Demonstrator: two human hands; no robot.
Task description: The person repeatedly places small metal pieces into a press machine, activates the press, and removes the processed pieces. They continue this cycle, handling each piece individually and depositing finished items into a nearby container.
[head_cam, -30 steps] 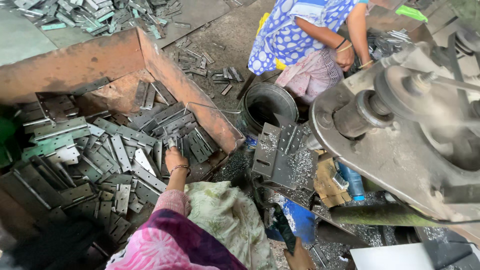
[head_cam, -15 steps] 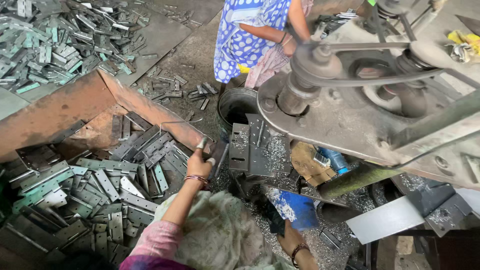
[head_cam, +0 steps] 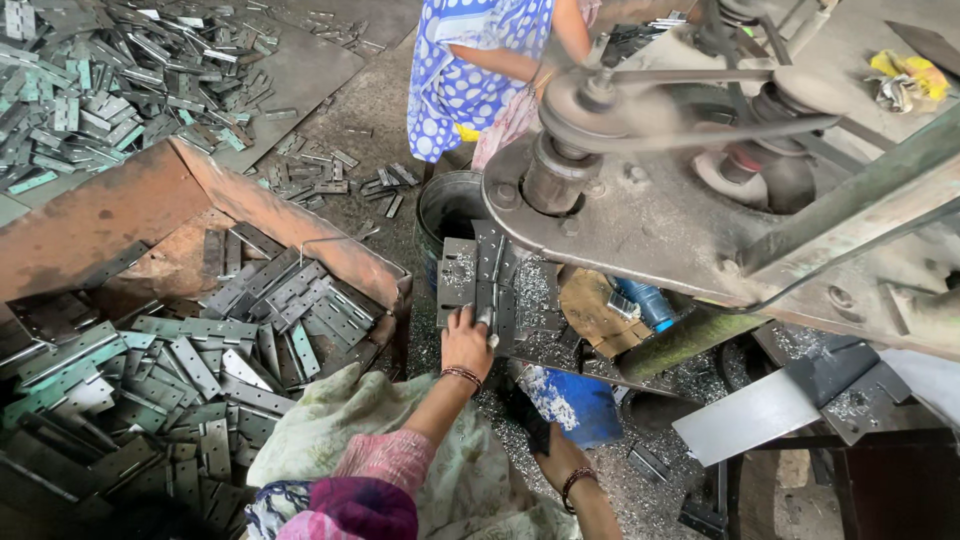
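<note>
Risk first: the left hand (head_cam: 466,343) works directly beneath the belt-driven machine (head_cam: 640,190), so a slip forward could carry the fingers into its working zone — and the sharp swarf strewn around the wrist could cut. The left hand closes on a small metal hinge plate (head_cam: 487,322), fingers curled over it, pressing it onto the slotted steel fixture (head_cam: 478,282) just ahead of the knuckles. The right hand (head_cam: 558,462) hangs low, behind and to the right, beside a blue container (head_cam: 572,403); its fingers are hidden, so whether it grips anything cannot be told. To the left of both hands, a rusty tray (head_cam: 100,215) holds heaped hinge plates (head_cam: 180,360). A second person (head_cam: 470,60) stands beyond the machine.
</note>
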